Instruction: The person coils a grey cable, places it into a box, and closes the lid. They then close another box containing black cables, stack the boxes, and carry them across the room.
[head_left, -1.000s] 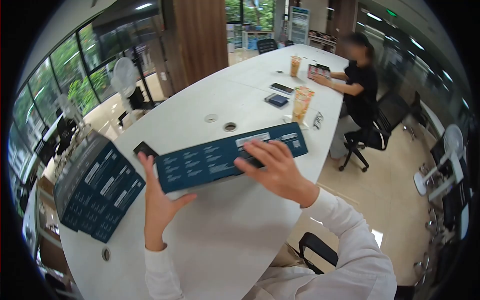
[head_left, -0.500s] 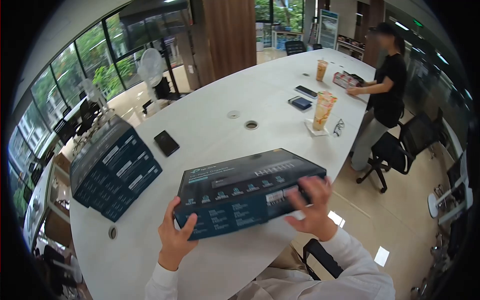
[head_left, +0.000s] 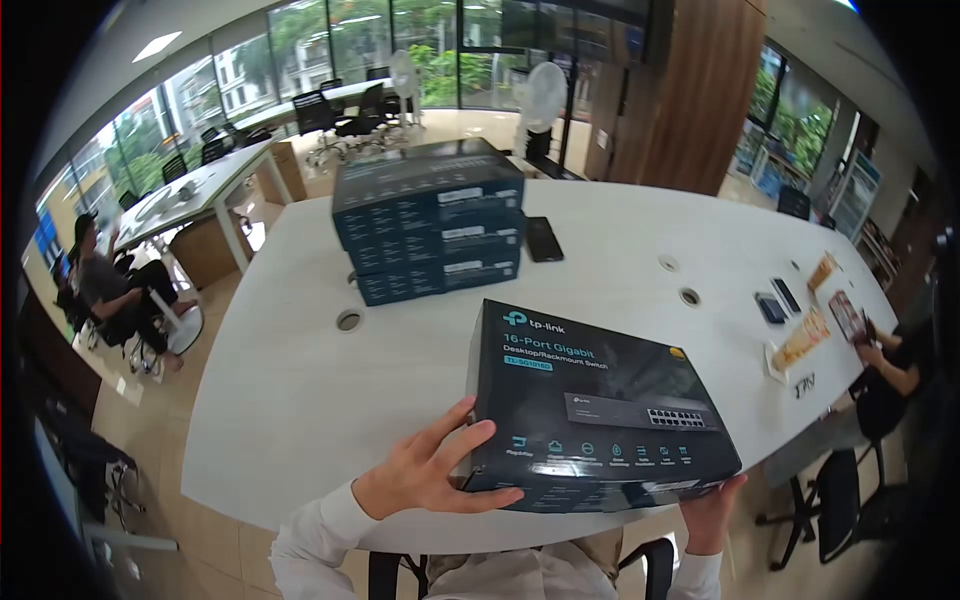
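A dark tp-link network switch box [head_left: 600,410] is tilted up toward me over the near part of the table, its "16-Port Gigabit" top facing me. My left hand [head_left: 435,470] grips its near left corner, thumb and fingers spread along the side and front edge. At the near right corner, my right hand [head_left: 710,512] holds the box from below, with most of its fingers hidden behind it. Farther back on the left stands a stack of three similar boxes [head_left: 430,225], slightly out of line with one another. Beside that stack lies a black phone [head_left: 544,240].
The white table [head_left: 270,400] has round cable holes [head_left: 349,320]. On its right are a drink cup [head_left: 800,340], glasses [head_left: 804,385], a dark wallet-like item [head_left: 770,307] and another phone [head_left: 786,294]. One person [head_left: 895,370] stands at right; another [head_left: 115,290] sits at left.
My view has swung left. My right hand, raised with fingers spread near the box's front, now supports its right corner. The box's top has tipped more toward me.
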